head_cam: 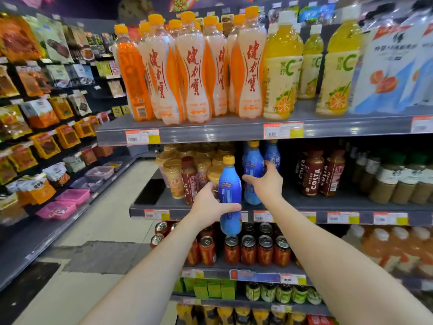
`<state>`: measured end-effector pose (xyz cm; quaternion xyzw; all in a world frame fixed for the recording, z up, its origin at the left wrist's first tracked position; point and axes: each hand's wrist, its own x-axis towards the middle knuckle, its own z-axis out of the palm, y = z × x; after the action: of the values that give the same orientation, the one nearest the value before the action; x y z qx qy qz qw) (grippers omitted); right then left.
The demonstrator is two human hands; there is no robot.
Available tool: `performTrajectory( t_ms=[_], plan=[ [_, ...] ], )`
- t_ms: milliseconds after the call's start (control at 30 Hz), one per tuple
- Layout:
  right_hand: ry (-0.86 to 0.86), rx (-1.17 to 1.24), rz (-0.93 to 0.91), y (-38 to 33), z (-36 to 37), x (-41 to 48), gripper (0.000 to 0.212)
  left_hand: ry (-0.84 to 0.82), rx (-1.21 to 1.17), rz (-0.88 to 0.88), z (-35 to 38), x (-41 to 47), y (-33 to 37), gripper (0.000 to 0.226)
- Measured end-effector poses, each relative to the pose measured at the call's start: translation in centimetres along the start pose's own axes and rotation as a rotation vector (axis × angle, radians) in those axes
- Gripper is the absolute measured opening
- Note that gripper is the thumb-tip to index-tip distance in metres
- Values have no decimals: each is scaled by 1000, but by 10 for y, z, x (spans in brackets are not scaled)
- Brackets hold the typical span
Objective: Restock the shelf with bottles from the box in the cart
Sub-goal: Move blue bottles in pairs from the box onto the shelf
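Observation:
My left hand (210, 205) grips a blue bottle with a yellow cap (229, 184) in front of the second shelf's edge (206, 213); its base hangs below the shelf lip. My right hand (266, 182) holds a second blue bottle (251, 165) that stands on that shelf, fingers curled round its middle. A third blue bottle (273, 153) stands behind it. The box and the cart are out of view.
Milk-tea cups and coffee bottles (187, 177) stand left of the blue bottles, Costa coffee bottles (314, 174) to the right. The top shelf holds orange-capped bottles (194, 73) and yellow juice. Red cans (248, 249) fill the shelf below. A snack rack (46, 113) lines the aisle's left side.

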<state>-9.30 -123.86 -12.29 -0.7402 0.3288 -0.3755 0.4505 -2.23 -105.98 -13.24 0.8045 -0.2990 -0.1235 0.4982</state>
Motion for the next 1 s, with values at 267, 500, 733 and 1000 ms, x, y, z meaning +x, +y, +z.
performTrajectory(
  t_ms=[267, 500, 733, 1000],
  plan=[
    [19, -45, 26, 10, 14, 2, 67, -64, -17, 44, -9, 14, -11, 71],
    [26, -70, 31, 15, 19, 5, 62, -101, -56, 40, -4, 14, -13, 70],
    [-24, -172, 133, 20, 17, 8, 72, -100, -57, 48, 8, 13, -8, 66],
    [-91, 276, 399, 42, -22, -16, 22, -112, -33, 62, 59, 20, 5, 66]
  ],
)
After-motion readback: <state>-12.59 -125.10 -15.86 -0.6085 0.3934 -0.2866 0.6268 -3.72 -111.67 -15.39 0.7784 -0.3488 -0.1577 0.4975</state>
